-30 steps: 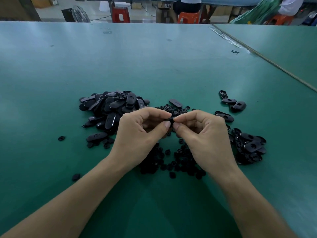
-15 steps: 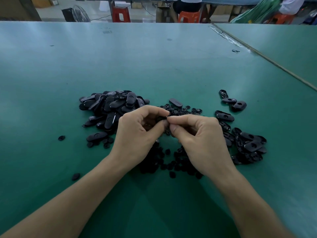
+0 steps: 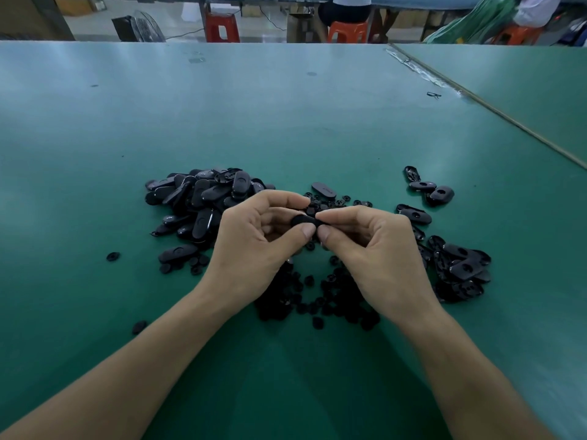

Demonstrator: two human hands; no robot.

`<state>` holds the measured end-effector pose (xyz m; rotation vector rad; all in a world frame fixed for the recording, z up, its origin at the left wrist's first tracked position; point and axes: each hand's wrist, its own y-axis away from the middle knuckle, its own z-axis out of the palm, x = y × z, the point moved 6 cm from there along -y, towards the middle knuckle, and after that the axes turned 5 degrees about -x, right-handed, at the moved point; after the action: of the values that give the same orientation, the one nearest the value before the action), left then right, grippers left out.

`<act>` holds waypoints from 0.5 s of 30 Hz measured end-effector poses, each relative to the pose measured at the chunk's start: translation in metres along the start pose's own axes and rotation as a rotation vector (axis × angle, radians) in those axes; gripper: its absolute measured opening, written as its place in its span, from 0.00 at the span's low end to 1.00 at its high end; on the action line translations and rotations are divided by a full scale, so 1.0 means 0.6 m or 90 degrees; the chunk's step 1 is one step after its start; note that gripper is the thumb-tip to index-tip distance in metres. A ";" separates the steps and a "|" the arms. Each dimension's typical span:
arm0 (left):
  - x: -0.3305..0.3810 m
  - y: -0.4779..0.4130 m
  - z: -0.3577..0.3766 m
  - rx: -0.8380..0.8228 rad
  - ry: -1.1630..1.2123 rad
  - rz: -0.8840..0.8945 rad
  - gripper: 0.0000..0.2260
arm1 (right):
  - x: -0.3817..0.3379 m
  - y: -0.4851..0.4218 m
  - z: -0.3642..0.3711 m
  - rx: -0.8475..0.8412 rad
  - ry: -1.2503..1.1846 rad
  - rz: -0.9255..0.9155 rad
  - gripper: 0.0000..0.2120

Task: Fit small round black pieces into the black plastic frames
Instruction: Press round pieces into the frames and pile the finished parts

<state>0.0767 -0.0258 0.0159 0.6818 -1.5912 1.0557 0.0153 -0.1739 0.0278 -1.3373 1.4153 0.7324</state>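
Between my two hands is one black oval plastic frame point(image 3: 304, 221), held above the table. My left hand point(image 3: 254, 246) pinches its left end with thumb and forefinger. My right hand point(image 3: 374, 249) pinches its right end the same way. A heap of black frames point(image 3: 203, 198) lies to the left. Small round black pieces point(image 3: 320, 300) are scattered under and behind my hands. Another pile of frames point(image 3: 460, 268) lies to the right. Whether a round piece sits in the held frame is hidden by my fingers.
All of it rests on a green table point(image 3: 286, 122). A few more frames point(image 3: 428, 188) lie at the back right, and stray round pieces point(image 3: 112, 256) lie at the left. A seam with a second table point(image 3: 508, 119) runs along the right. Stools and seated people are beyond the far edge.
Both hands have stayed close together with small finger shifts. The black frame now shows more plainly between the fingertips, which sit slightly lower than half a second ago.
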 end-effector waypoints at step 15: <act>-0.001 -0.002 -0.001 0.002 0.005 -0.001 0.15 | 0.019 -0.006 0.000 -0.031 0.015 0.056 0.05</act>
<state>0.0781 -0.0261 0.0157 0.6796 -1.5822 1.0581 0.0202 -0.1785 0.0178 -1.3323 1.4915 0.8166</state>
